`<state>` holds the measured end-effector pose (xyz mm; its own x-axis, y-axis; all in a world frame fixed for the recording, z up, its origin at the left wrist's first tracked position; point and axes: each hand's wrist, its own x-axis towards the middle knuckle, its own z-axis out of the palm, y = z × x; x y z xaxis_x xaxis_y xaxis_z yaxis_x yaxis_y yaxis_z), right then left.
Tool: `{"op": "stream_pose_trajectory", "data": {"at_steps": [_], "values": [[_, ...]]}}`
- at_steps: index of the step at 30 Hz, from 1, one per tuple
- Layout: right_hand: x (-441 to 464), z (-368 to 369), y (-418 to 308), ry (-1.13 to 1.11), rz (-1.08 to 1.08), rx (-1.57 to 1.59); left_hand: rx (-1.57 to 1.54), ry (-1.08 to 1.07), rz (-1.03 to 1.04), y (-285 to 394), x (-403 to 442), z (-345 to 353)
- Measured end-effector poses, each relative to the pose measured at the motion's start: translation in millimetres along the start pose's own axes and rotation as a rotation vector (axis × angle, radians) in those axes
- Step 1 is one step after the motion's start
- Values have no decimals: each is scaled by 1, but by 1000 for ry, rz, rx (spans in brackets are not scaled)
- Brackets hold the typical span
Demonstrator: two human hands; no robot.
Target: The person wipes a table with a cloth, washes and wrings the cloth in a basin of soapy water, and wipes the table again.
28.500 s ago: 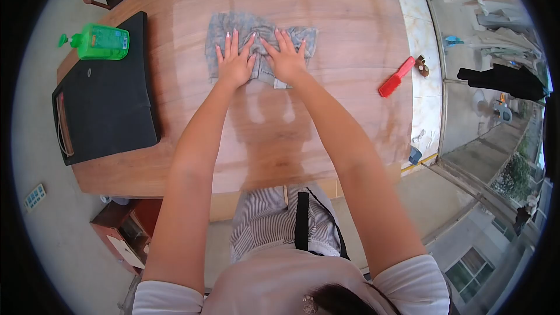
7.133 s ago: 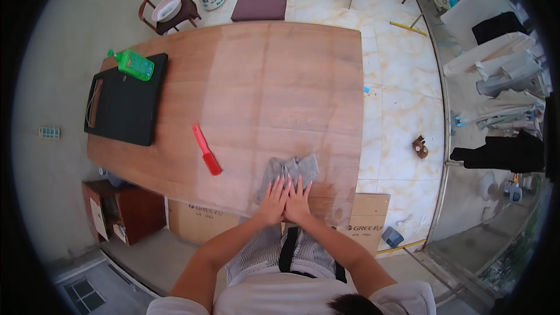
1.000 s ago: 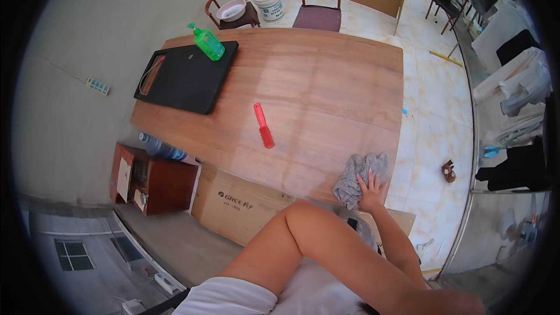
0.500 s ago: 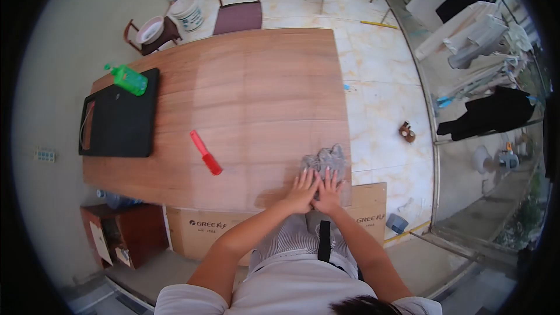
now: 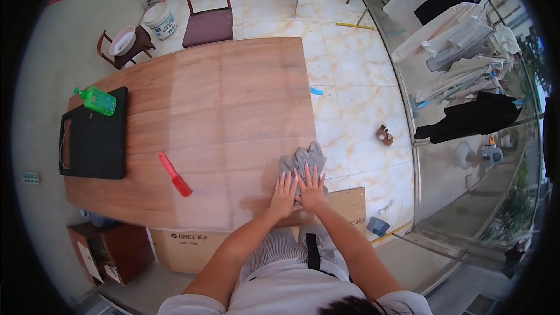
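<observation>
A crumpled grey cloth [image 5: 304, 158] lies at the near right corner of the wooden table [image 5: 233, 99], partly over its right edge. My left hand [image 5: 284, 195] rests flat with fingers stretched on the cloth's lower left part. Beside it, my right hand [image 5: 311, 189] presses on the cloth with its fingers spread. The two hands touch or nearly touch at the thumbs. To the left on the tabletop lies a red brush [image 5: 175, 175].
A green pump bottle [image 5: 98, 101] lies on a black board [image 5: 96, 140] at the table's left end. Chairs, a white bucket [image 5: 160, 20] and a basin [image 5: 123, 41] stand beyond the table. Cardboard [image 5: 189, 248] and a brown cabinet [image 5: 111, 251] are below the near edge.
Since one second ago, my left hand has come onto the cloth beside my right hand. The view has shifted, so the table now appears further left.
</observation>
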<state>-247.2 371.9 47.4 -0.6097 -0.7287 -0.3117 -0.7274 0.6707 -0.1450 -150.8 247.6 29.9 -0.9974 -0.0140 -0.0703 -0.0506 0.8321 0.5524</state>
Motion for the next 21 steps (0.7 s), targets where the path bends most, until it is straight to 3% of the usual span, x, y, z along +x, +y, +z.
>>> {"op": "stream_pose_trajectory", "data": {"at_steps": [6, 9, 12, 16, 21], "values": [[91, -32, 69, -86, -100, -20, 52, 151, -119, -10, 96, 12], [142, -43, 90, -130, -140, -70, 123, 103, -306, -9, 144, 0], [151, -55, 92, -194, -177, -52, 158, 126, -366, -7, 150, 3], [142, -45, 100, -59, -269, -25, 177, 136, -478, 15, 149, 12], [141, -50, 115, -61, -395, -177, 98, 195, -627, 58, 151, 28]]}}
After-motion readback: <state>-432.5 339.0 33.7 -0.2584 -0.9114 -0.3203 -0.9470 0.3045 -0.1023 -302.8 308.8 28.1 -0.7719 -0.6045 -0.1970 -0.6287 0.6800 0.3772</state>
